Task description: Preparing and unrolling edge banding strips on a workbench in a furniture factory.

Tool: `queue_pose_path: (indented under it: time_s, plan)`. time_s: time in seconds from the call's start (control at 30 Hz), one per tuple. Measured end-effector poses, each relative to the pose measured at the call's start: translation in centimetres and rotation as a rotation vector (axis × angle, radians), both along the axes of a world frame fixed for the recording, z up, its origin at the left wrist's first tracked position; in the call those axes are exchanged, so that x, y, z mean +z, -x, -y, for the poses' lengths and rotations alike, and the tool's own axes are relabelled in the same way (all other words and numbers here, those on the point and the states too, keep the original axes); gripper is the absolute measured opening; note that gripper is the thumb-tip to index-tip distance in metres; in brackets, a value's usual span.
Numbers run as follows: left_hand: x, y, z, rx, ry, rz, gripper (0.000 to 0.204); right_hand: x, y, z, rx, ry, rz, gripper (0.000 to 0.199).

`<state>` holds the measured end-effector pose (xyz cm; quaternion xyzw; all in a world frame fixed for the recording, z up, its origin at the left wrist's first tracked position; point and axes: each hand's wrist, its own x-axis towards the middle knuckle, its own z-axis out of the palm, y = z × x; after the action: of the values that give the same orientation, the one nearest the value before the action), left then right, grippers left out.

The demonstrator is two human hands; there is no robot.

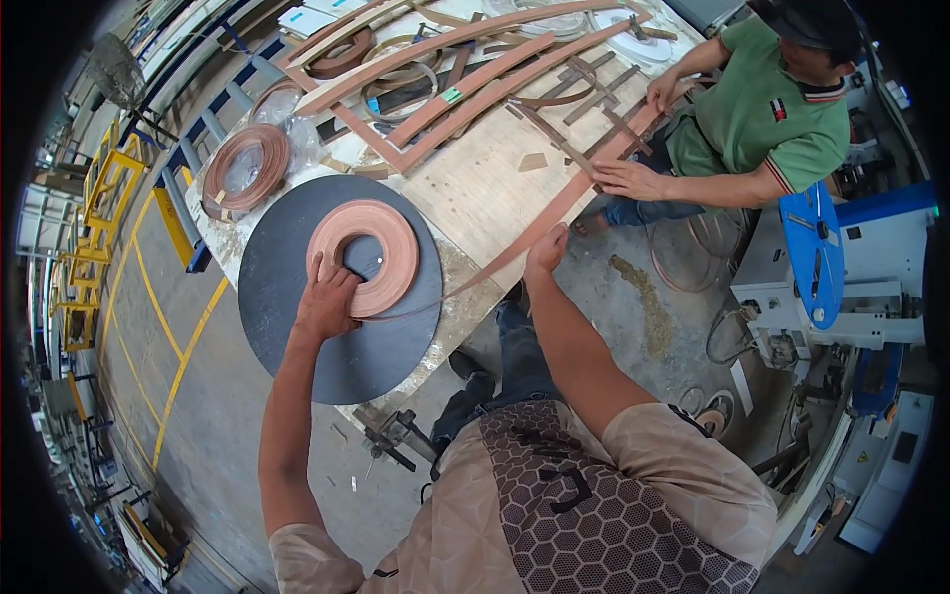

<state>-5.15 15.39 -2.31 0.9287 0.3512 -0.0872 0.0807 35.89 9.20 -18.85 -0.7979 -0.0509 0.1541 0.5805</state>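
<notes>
A flat coil of wood-coloured edge banding (396, 247) lies on a round dark turntable disc (282, 223) at the table's near left corner. My left hand (329, 297) rests on the lower left of the coil, its fingers spread over the windings. From the coil's lower edge a loose strip of the banding (510, 255) runs right and away along the table's edge. My right hand (547, 247) is closed on that strip, its fingertips partly hidden. Farther along, a co-worker's hand (630, 180) touches the same band.
A second banding coil (247, 166) sits at the table's left. Curved wooden frame parts (475, 89) and dark wooden pieces (584, 94) cover the far side. A co-worker in a green shirt (767, 109) stands at the right, near a machine with a blue panel (813, 252).
</notes>
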Motion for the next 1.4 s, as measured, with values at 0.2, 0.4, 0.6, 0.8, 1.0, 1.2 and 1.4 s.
queue_pose_path:
  time_s: [0.2,0.4,0.6,0.8,1.0,1.2,1.4]
  plan:
    - [-0.8,0.0,-0.2,-0.014,-0.032,-0.009,0.075,0.7,0.3,0.4,-0.045,-0.042,-0.080,0.069]
    - [-0.6,0.0,-0.4,-0.047,-0.021,0.012,0.070,-1.3,-0.6,0.0,-0.040,-0.052,-0.015,0.069]
    - [-1.2,1.6,0.6,0.009,-0.041,0.040,0.068,1.6,2.0,0.2,0.001,-0.019,-0.120,0.069]
    - [-1.1,1.1,0.2,-0.006,-0.030,0.052,0.069,1.6,1.2,0.2,-0.027,-0.038,-0.152,0.069]
    - [-0.9,0.8,0.0,-0.020,-0.008,0.079,0.071,0.8,0.7,0.1,-0.047,0.003,-0.054,0.070]
    - [-1.3,1.4,0.3,-0.003,-0.019,0.070,0.071,0.6,0.9,0.2,-0.030,0.020,-0.053,0.070]
    - [-0.8,0.5,-0.1,-0.007,-0.047,0.092,0.068,-0.7,-0.5,0.0,-0.061,-0.015,-0.050,0.071]
